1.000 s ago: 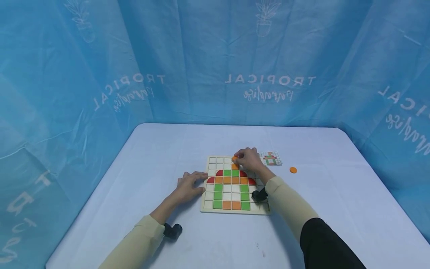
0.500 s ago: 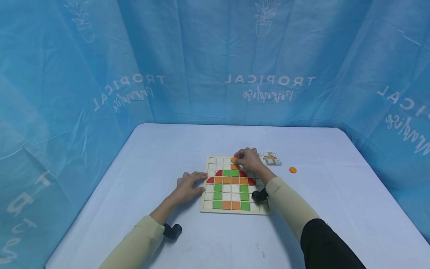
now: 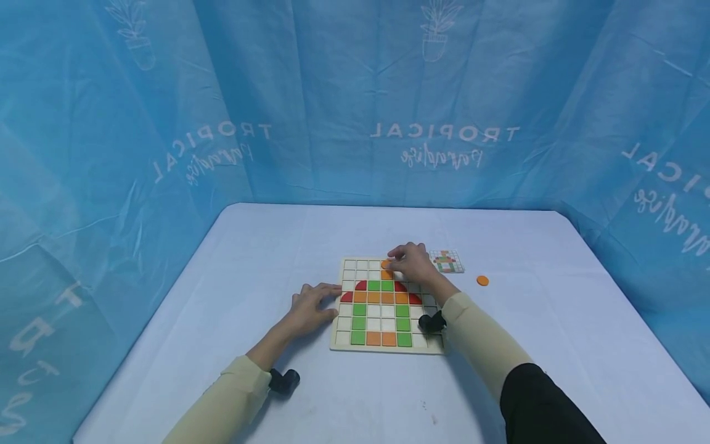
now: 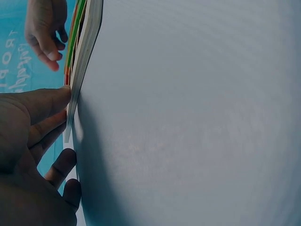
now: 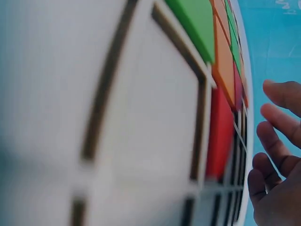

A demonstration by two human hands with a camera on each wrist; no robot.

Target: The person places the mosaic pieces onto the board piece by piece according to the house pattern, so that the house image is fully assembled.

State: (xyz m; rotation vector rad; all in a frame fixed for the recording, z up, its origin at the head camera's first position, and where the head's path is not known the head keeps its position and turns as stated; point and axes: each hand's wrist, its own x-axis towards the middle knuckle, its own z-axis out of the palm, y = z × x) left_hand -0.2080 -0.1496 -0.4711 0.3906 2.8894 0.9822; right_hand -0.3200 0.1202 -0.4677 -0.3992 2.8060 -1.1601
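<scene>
A square wooden grid board (image 3: 387, 350) carries green, orange and red tiles laid in a house-like pattern. My left hand (image 3: 314, 308) touches its left edge with thumb and fingers; the left wrist view shows the thumb right at the rim. At the board's far edge my right hand (image 3: 413, 260) is over the grid, thumb and fingers parted. An orange round tile (image 3: 385, 264) lies in the top row by the right fingertips. Nothing shows between the right fingers (image 5: 277, 127) in the right wrist view.
A small pattern card (image 3: 446, 261) lies right of the board, behind the right hand. Farther right is a loose orange disc (image 3: 483, 280). Blue printed curtains (image 3: 333, 92) surround the white table (image 3: 266, 246) at the back and sides.
The right fingers have loosened and lifted slightly off the orange round tile in the top row. The left hand has stayed at the board's edge.
</scene>
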